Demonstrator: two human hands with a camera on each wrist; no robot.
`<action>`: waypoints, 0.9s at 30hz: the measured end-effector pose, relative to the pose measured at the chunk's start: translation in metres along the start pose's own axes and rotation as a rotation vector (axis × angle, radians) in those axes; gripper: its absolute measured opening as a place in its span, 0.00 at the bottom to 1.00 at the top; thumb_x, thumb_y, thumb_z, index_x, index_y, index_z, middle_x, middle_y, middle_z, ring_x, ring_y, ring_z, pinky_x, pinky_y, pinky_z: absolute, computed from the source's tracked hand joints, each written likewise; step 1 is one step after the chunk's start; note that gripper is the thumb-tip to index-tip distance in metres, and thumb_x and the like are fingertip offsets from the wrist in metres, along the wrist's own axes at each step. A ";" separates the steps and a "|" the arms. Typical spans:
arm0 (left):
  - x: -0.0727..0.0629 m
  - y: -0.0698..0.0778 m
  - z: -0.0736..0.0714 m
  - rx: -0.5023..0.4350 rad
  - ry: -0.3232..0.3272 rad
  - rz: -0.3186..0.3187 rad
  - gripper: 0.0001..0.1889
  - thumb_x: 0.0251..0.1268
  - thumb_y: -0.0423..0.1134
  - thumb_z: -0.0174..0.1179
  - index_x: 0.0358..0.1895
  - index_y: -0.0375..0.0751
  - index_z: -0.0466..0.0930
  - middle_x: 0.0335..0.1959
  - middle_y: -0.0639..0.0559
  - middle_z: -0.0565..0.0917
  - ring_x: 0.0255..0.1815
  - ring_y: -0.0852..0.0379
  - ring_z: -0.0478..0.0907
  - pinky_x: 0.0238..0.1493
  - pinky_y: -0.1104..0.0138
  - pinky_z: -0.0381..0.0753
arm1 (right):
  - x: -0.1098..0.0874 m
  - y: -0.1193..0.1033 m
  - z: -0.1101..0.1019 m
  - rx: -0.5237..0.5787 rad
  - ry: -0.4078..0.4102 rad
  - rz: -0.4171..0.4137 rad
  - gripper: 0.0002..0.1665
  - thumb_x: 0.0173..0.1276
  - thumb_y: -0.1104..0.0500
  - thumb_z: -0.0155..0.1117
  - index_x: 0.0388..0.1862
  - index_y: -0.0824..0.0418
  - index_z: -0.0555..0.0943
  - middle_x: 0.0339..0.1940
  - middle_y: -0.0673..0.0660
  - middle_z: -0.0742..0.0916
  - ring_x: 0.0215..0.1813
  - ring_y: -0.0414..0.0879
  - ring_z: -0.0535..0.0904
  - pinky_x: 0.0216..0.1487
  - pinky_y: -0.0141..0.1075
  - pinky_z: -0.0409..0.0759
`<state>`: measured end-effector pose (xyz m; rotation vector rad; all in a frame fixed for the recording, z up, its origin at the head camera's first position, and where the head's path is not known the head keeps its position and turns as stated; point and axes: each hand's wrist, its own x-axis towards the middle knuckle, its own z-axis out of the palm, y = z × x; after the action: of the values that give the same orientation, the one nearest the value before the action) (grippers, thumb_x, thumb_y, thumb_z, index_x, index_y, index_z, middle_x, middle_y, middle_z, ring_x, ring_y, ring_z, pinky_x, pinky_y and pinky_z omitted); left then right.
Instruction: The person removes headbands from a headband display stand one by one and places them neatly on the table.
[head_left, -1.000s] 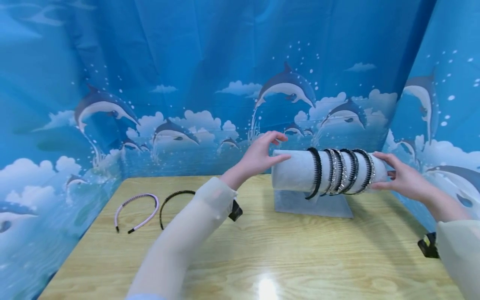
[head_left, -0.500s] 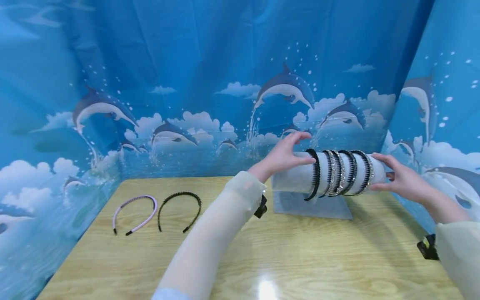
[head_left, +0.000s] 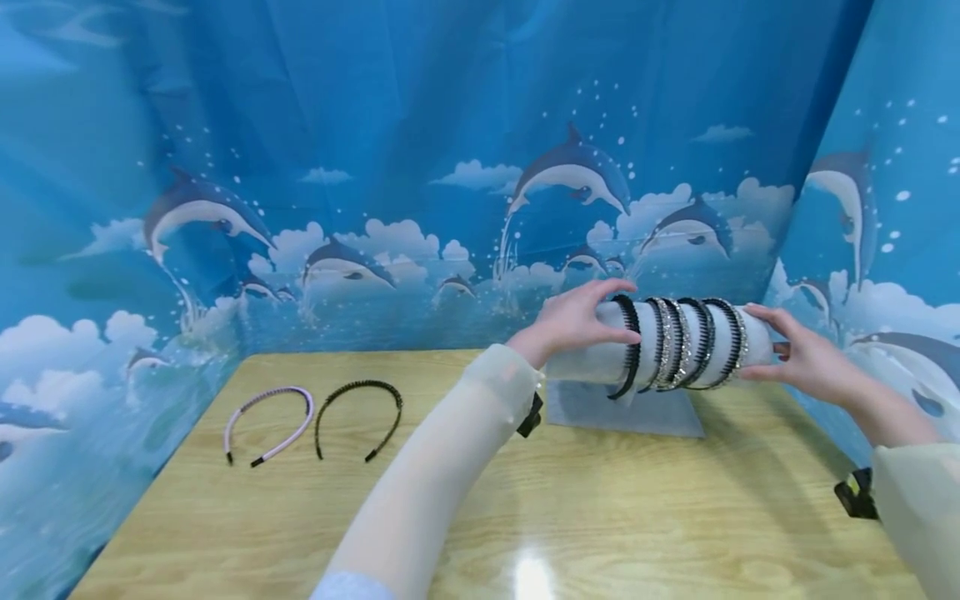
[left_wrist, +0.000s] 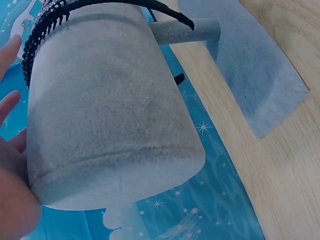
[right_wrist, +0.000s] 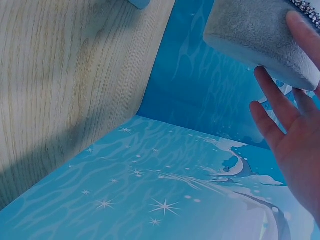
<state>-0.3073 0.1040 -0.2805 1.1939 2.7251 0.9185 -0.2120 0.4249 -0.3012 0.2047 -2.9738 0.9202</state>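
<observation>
A grey plush headband display stand, with a horizontal roll [head_left: 588,364] over a flat base [head_left: 622,412], stands at the right back. Several black headbands circle it, some set with glittering stones [head_left: 684,343]. At the leftmost one, a plain black toothed headband [head_left: 632,367], my left hand [head_left: 572,321] reaches around the roll, thumb against the band and fingers spread. In the left wrist view those fingers [left_wrist: 7,105] lie beside the roll, apparently apart from the band. My right hand [head_left: 813,358] holds the roll's right end between thumb and fingers.
Two headbands lie on the wooden table [head_left: 480,508] at left: a lilac one [head_left: 288,450] and a dark braided-looking one [head_left: 365,384]. A blue dolphin-print curtain [head_left: 420,167] closes off the back and sides.
My left hand has moved right along the roll to the leftmost black headband and come down slightly around it. The right hand has stayed at the roll's end.
</observation>
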 end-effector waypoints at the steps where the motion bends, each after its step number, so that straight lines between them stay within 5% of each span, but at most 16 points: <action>1: 0.000 0.000 0.000 0.016 -0.005 0.002 0.38 0.56 0.65 0.64 0.71 0.70 0.61 0.73 0.66 0.60 0.71 0.61 0.59 0.64 0.56 0.67 | 0.000 0.000 -0.001 0.001 0.001 -0.001 0.63 0.62 0.49 0.72 0.79 0.62 0.39 0.70 0.79 0.54 0.62 0.82 0.59 0.53 0.67 0.69; 17: -0.001 0.001 0.004 0.156 0.002 -0.017 0.35 0.52 0.69 0.63 0.65 0.67 0.67 0.69 0.64 0.66 0.67 0.59 0.64 0.61 0.51 0.67 | -0.001 -0.003 -0.001 0.006 -0.006 -0.025 0.62 0.62 0.50 0.72 0.79 0.64 0.40 0.70 0.78 0.56 0.62 0.81 0.60 0.53 0.66 0.70; 27: -0.001 0.004 0.003 0.194 -0.053 -0.029 0.41 0.53 0.69 0.63 0.71 0.71 0.59 0.71 0.67 0.63 0.68 0.58 0.64 0.63 0.55 0.66 | -0.002 -0.003 -0.001 -0.001 -0.005 -0.009 0.62 0.62 0.49 0.72 0.79 0.63 0.40 0.70 0.78 0.57 0.63 0.81 0.59 0.54 0.67 0.68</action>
<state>-0.3036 0.1073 -0.2815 1.1841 2.8335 0.6211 -0.2094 0.4232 -0.2988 0.2204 -2.9757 0.9190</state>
